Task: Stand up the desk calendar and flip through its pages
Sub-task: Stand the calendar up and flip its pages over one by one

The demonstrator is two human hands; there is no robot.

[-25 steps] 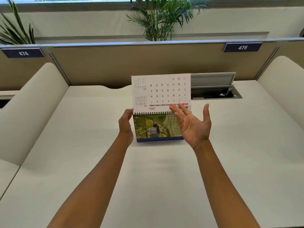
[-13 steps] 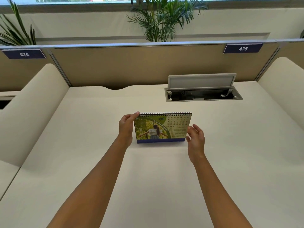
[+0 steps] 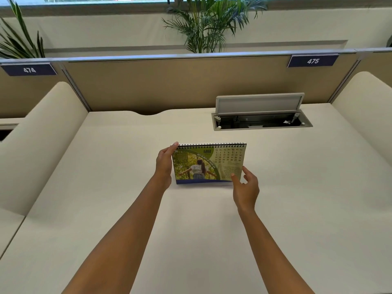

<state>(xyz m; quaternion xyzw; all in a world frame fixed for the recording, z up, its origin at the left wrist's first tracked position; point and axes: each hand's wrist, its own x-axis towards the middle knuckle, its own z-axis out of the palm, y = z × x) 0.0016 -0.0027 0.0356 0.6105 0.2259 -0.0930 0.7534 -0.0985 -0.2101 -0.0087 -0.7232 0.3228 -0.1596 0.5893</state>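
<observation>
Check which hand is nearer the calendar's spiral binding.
Left. The left hand holds the calendar by its upper left edge, a fingertip at the end of the spiral binding; the right hand pinches the lower right corner, below it.

Open-plan office: numbered partition signs [image 3: 313, 61], cream desk [image 3: 191, 230], flip-up cable box [image 3: 262, 122], potted palms [image 3: 209, 20].

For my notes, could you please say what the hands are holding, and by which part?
Left hand grips the desk calendar at its upper left edge; right hand pinches its lower right corner.
</observation>
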